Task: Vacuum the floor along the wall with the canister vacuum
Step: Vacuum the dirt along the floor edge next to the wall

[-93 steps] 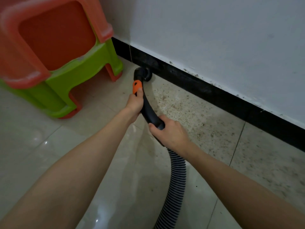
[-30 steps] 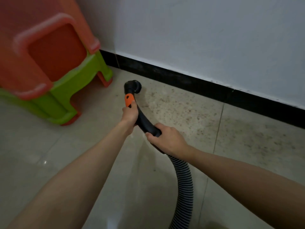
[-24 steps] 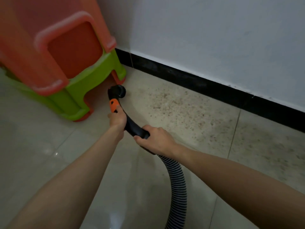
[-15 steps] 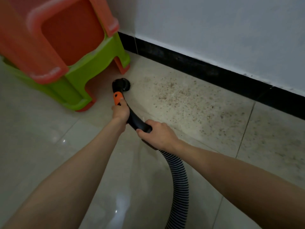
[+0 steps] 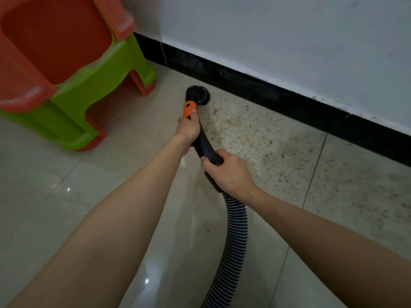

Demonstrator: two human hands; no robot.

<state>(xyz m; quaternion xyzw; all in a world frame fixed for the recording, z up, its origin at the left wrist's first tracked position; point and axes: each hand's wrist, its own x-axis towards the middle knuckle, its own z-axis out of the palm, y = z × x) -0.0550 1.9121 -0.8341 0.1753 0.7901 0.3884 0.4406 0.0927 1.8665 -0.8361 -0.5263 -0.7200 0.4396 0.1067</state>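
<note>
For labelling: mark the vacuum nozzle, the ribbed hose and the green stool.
vacuum nozzle (image 5: pixel 197 95): head view, on its round black head.
ribbed hose (image 5: pixel 236 221): head view, on its striped middle.
green stool (image 5: pixel 89 85): head view, on its side.

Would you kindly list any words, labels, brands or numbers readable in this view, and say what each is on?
None: no text shows on the black curved vacuum handle with its orange slider, the ribbed grey hose, the stacked orange and green plastic stools, the white wall or the black skirting.

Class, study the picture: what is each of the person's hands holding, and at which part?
Both grip the vacuum handle: left hand near its orange end, by the nozzle; right hand where the ribbed hose joins.
</note>
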